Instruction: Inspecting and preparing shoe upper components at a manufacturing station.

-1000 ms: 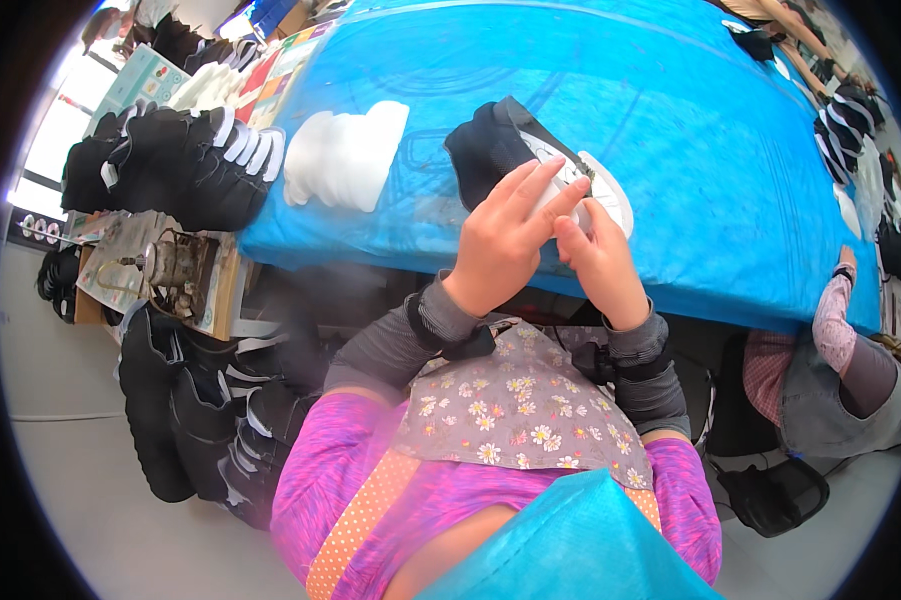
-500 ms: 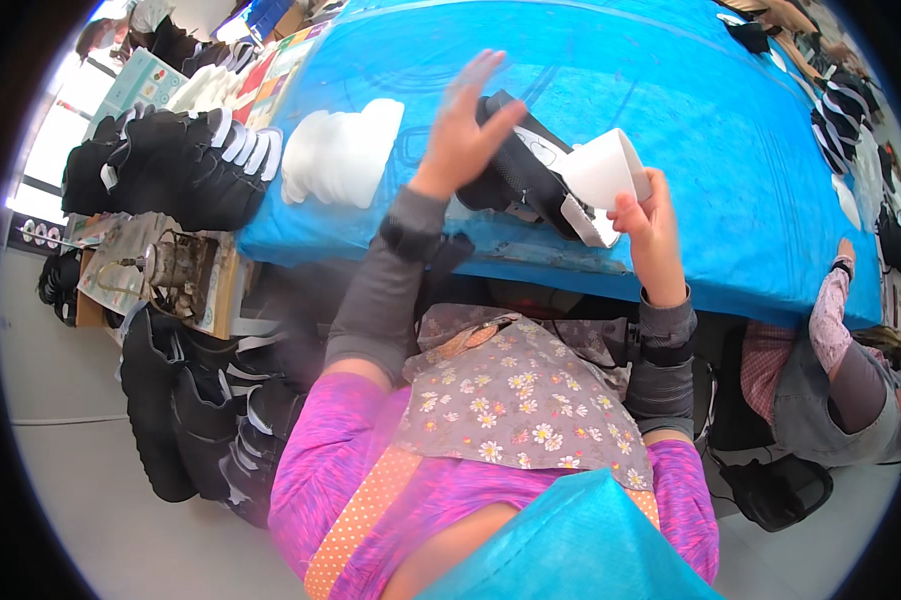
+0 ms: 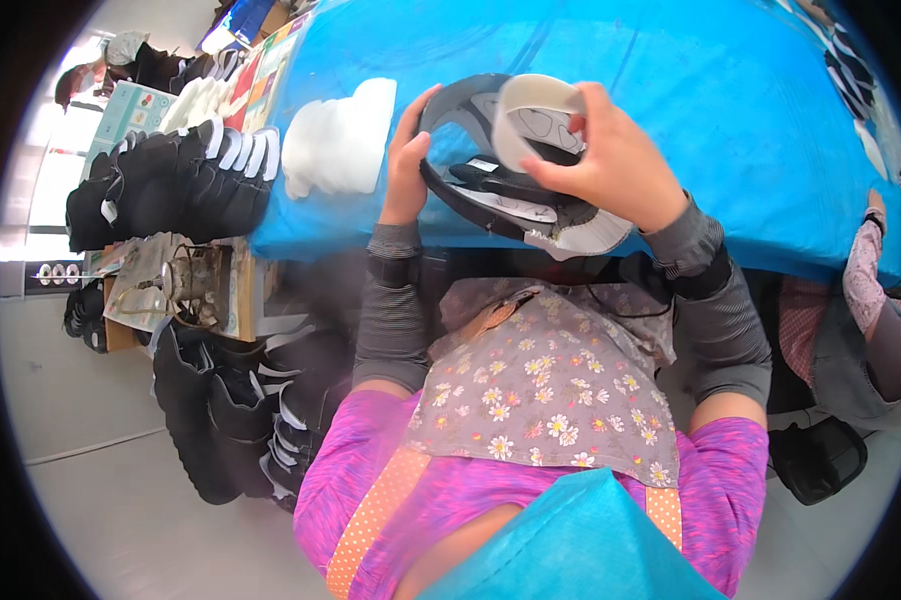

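Observation:
A black and grey shoe upper (image 3: 456,107) is held up at the near edge of the blue-covered table (image 3: 690,110), its opening and pale lining showing. My left hand (image 3: 407,165) grips the upper's left edge, the fingers partly behind it. Above the upper's right side, my right hand (image 3: 615,155) pinches a curved white stiffener piece (image 3: 511,115), bent round into a loop. Whether this piece touches the lining cannot be made out. A whitish, rough-edged part of the upper (image 3: 585,235) lies below my right hand.
Left of my hands lies a pile of white pieces (image 3: 340,140). Stacked black uppers (image 3: 180,185) stand farther left, above a metal burner-like device (image 3: 192,285). More black uppers (image 3: 215,410) hang beside my left arm. Another person's arm (image 3: 863,265) rests at the table's right.
My left hand has come down and taken hold of the upper's left edge. The upper is now opened and raised. My right hand has brought the white piece left, over it.

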The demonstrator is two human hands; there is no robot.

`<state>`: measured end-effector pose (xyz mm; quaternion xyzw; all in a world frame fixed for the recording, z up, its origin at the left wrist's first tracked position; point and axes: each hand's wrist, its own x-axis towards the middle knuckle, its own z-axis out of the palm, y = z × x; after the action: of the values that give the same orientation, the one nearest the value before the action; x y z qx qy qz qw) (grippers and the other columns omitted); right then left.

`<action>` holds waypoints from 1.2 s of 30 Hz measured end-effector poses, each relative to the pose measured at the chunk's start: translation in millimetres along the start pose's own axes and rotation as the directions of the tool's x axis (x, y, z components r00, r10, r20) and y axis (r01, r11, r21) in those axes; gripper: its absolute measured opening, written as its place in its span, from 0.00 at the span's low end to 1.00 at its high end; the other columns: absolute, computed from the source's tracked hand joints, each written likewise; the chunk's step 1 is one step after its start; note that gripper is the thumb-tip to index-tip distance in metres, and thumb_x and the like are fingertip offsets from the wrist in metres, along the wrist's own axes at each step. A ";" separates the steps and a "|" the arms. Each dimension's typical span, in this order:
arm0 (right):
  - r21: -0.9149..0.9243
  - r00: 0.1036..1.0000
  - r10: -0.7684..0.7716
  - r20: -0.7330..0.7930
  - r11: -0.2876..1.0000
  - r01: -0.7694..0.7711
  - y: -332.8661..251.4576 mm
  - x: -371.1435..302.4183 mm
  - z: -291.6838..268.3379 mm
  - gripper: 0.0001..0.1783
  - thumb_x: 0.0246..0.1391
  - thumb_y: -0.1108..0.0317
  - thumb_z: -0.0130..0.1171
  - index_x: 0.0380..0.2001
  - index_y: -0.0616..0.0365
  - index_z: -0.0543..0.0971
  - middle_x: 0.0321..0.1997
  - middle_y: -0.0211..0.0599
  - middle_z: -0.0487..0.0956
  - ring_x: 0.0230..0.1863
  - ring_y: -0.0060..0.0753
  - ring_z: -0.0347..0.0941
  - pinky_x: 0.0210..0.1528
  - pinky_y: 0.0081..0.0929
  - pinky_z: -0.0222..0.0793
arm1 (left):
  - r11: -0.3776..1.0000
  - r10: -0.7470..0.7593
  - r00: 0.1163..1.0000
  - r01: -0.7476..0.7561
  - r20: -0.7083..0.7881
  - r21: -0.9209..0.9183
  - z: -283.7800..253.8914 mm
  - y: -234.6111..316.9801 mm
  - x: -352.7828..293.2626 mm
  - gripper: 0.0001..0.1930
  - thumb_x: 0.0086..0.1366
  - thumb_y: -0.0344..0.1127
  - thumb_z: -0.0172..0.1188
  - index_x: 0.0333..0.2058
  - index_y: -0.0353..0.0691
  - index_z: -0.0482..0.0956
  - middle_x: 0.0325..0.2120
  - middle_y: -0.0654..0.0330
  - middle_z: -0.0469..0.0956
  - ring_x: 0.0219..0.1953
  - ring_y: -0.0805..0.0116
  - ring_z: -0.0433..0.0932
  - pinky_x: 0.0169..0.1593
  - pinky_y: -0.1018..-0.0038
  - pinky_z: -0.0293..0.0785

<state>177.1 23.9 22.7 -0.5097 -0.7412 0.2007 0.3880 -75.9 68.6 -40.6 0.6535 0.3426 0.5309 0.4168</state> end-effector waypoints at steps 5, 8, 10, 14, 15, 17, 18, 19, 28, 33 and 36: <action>-0.006 0.981 -0.183 0.066 0.983 0.184 -2.9 8.3 42.3 0.42 0.38 0.44 0.68 0.46 0.65 0.64 0.33 0.51 0.76 0.36 0.49 0.75 0.38 0.36 0.72 | 0.991 -0.030 0.999 0.025 -0.038 -0.134 6.0 5.6 -12.4 0.34 0.55 0.45 0.43 0.59 0.30 0.63 0.57 0.49 0.65 0.59 0.61 0.64 0.62 0.69 0.57; -0.077 0.967 -0.237 0.095 0.967 0.244 -0.9 8.1 60.9 0.44 0.37 0.40 0.66 0.46 0.66 0.65 0.33 0.50 0.77 0.37 0.48 0.77 0.38 0.38 0.74 | 0.977 -0.073 0.993 0.053 -0.089 -0.208 4.6 7.9 -19.2 0.36 0.54 0.46 0.43 0.59 0.28 0.62 0.57 0.49 0.66 0.59 0.61 0.65 0.62 0.69 0.58; -0.059 0.970 -0.171 0.170 0.981 0.183 -1.7 8.7 69.6 0.44 0.38 0.38 0.65 0.45 0.65 0.65 0.33 0.48 0.77 0.37 0.47 0.77 0.39 0.37 0.74 | 0.962 -0.100 0.991 0.073 -0.093 -0.263 3.9 9.9 -23.9 0.37 0.54 0.46 0.43 0.60 0.27 0.61 0.58 0.49 0.65 0.59 0.61 0.65 0.62 0.69 0.59; -0.075 0.967 -0.169 0.192 0.980 0.186 -7.5 7.5 78.6 0.43 0.38 0.38 0.64 0.44 0.65 0.66 0.35 0.48 0.77 0.38 0.47 0.77 0.39 0.38 0.74 | 0.970 -0.082 0.994 0.062 -0.077 -0.237 0.0 5.6 -31.3 0.38 0.54 0.47 0.44 0.60 0.26 0.60 0.59 0.49 0.64 0.59 0.61 0.66 0.62 0.69 0.59; -0.075 0.967 -0.177 0.182 0.978 0.194 -7.5 6.3 82.5 0.43 0.38 0.40 0.66 0.46 0.65 0.65 0.35 0.48 0.77 0.38 0.48 0.76 0.39 0.38 0.73 | 0.964 -0.091 0.994 0.072 -0.062 -0.255 -0.2 7.5 -32.3 0.38 0.54 0.47 0.44 0.60 0.26 0.60 0.59 0.49 0.64 0.59 0.61 0.66 0.62 0.69 0.59; -0.074 0.967 -0.188 0.174 0.976 0.203 -8.5 4.9 85.9 0.43 0.38 0.42 0.67 0.47 0.65 0.64 0.34 0.48 0.76 0.38 0.49 0.76 0.39 0.38 0.73 | 0.958 -0.100 0.994 0.082 -0.052 -0.273 -0.1 9.6 -33.7 0.38 0.54 0.48 0.44 0.60 0.26 0.60 0.59 0.49 0.64 0.59 0.61 0.66 0.62 0.69 0.59; -0.089 0.968 -0.189 0.168 0.975 0.205 -8.9 3.7 86.4 0.43 0.38 0.42 0.67 0.47 0.65 0.65 0.36 0.48 0.76 0.39 0.48 0.76 0.39 0.38 0.73 | 0.958 -0.096 0.994 0.079 -0.048 -0.275 0.5 9.5 -34.6 0.38 0.54 0.48 0.44 0.60 0.26 0.60 0.59 0.49 0.63 0.59 0.61 0.65 0.62 0.69 0.59; -0.104 0.969 -0.189 0.161 0.973 0.207 -9.1 2.8 87.0 0.43 0.37 0.42 0.68 0.47 0.65 0.65 0.37 0.48 0.76 0.40 0.48 0.75 0.39 0.38 0.73 | 0.958 -0.092 0.995 0.077 -0.043 -0.277 0.7 9.3 -35.4 0.38 0.54 0.48 0.44 0.59 0.26 0.61 0.60 0.49 0.63 0.59 0.61 0.65 0.62 0.69 0.58; -0.156 0.971 -0.216 0.098 0.961 0.229 -9.7 2.2 92.6 0.47 0.36 0.42 0.68 0.50 0.67 0.65 0.41 0.50 0.75 0.42 0.47 0.75 0.40 0.38 0.73 | 0.966 -0.071 0.996 0.056 -0.049 -0.253 -2.3 4.0 -34.6 0.37 0.55 0.49 0.43 0.58 0.26 0.62 0.60 0.48 0.62 0.61 0.59 0.63 0.63 0.68 0.56; -0.172 0.972 -0.226 0.071 0.957 0.235 -9.6 1.2 95.6 0.47 0.35 0.42 0.69 0.50 0.66 0.65 0.41 0.50 0.75 0.42 0.47 0.75 0.38 0.38 0.73 | 0.967 -0.073 0.995 0.055 -0.061 -0.250 -1.3 3.9 -34.4 0.37 0.55 0.48 0.42 0.58 0.26 0.63 0.60 0.48 0.63 0.61 0.59 0.64 0.63 0.68 0.56; -0.179 0.972 -0.230 0.056 0.955 0.236 -10.3 0.9 95.8 0.45 0.35 0.42 0.69 0.48 0.65 0.65 0.39 0.49 0.76 0.40 0.46 0.75 0.37 0.38 0.74 | 0.964 -0.071 0.995 0.052 -0.065 -0.259 -1.7 3.0 -34.5 0.36 0.55 0.48 0.42 0.58 0.26 0.63 0.60 0.48 0.63 0.60 0.60 0.64 0.63 0.68 0.57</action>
<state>96.1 30.0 -29.1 -0.4489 -0.8181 0.0932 0.3472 -84.5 37.0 -51.8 0.5629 0.3063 0.5812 0.5014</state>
